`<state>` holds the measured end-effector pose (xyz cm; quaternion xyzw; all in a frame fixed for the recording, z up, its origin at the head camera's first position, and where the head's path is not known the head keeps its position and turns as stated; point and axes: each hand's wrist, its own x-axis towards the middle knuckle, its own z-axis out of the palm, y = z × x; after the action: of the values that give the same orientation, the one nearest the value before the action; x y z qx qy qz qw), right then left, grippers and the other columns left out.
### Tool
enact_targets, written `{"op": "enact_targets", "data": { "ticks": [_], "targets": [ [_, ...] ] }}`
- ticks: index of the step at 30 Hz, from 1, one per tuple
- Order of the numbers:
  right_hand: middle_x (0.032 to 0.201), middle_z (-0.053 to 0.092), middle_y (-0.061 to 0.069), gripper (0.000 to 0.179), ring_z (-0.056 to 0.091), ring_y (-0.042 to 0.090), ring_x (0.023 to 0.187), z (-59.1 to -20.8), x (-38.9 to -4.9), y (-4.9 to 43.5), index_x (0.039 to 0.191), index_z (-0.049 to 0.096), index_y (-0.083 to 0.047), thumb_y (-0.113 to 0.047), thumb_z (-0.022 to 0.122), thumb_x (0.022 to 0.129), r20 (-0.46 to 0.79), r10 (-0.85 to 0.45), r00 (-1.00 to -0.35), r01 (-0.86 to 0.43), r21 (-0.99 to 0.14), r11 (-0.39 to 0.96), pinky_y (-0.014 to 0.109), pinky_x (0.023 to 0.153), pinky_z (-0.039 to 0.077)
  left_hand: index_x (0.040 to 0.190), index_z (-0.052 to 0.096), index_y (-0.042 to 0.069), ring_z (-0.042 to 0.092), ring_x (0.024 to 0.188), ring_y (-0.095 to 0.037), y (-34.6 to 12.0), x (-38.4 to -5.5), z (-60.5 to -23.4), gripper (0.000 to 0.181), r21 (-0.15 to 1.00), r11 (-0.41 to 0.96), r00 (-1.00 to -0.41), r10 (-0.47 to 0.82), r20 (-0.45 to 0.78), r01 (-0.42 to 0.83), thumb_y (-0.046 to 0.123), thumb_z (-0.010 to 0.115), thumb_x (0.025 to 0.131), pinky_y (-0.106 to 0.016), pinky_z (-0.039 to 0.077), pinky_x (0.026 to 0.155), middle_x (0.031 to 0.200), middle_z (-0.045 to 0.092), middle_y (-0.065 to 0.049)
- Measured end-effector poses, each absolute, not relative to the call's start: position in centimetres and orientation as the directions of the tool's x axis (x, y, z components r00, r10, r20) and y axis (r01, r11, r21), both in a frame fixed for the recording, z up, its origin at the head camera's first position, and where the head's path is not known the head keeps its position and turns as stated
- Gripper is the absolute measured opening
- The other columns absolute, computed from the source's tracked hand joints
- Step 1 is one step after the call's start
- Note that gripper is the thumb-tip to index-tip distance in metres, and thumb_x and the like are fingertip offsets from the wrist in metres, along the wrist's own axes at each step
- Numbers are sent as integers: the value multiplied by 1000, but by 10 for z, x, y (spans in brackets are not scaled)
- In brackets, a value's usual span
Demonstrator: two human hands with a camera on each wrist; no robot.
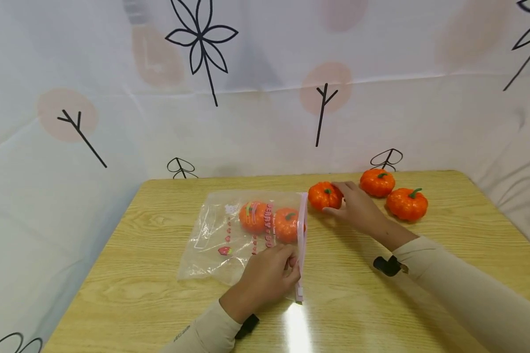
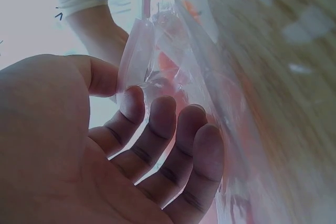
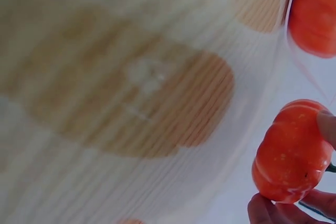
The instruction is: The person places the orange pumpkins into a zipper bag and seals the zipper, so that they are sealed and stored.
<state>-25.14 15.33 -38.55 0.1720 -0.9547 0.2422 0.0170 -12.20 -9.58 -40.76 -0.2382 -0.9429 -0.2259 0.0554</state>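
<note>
My left hand (image 1: 267,272) pinches the pink-edged mouth of a clear plastic zip bag (image 1: 209,235) near its lower end. In the left wrist view the thumb and index fingertip meet on that strip, just below the white slider (image 2: 140,4). Two small orange pumpkins (image 1: 287,226) lie inside the bag, seen through its printed side. My right hand (image 1: 358,210) grips another orange toy pumpkin (image 1: 322,196), right by the bag's opening. Thumb and fingers hold this pumpkin (image 3: 291,150) from opposite sides in the right wrist view, its green stem partly hidden.
Two more pumpkins, one at the back (image 1: 377,182) and one closer (image 1: 407,204), sit to the right of my right hand. The wooden table (image 1: 128,274) ends at a white patterned cloth (image 1: 256,132) behind. Black bands circle both wrists.
</note>
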Motion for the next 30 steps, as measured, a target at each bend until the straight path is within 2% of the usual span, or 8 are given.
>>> {"op": "enact_targets", "data": {
  "ticks": [3, 7, 16, 30],
  "targets": [
    [136, 49, 32, 75, 57, 42, 107, -386, -243, 156, 144, 42, 7, -30, 76, 88, 150, -339, -929, -369, -461, 807, 55, 90, 51, 79, 51, 23, 39, 60, -2, -96, -122, -407, 15, 402, 785, -882, 425, 205, 472, 25, 63, 87, -17, 30, 51, 69, 42, 13],
    [134, 51, 30, 75, 59, 40, 105, -386, -231, 161, 143, 44, 6, -29, 78, 86, 181, -355, -917, -398, -468, 789, 53, 88, 53, 79, 52, 23, 39, 60, -3, -96, -122, -408, 14, 409, 782, -882, 425, 203, 470, 24, 63, 87, -18, 30, 51, 69, 42, 12],
    [138, 51, 24, 74, 59, 39, 113, -388, -203, 166, 144, 45, 1, -28, 79, 86, 176, -378, -909, -413, -511, 754, 54, 93, 52, 80, 50, 23, 39, 61, -3, -96, -121, -408, 15, 400, 789, -885, 420, 203, 466, 24, 63, 87, -18, 30, 51, 69, 42, 12],
    [132, 55, 17, 71, 62, 33, 112, -393, -172, 159, 140, 51, -2, -20, 84, 80, 254, -440, -861, -506, -516, 692, 48, 89, 56, 78, 49, 23, 39, 62, -3, -94, -121, -408, 16, 389, 790, -880, 415, 231, 474, 22, 64, 85, -17, 28, 51, 69, 41, 12]
  ]
}}
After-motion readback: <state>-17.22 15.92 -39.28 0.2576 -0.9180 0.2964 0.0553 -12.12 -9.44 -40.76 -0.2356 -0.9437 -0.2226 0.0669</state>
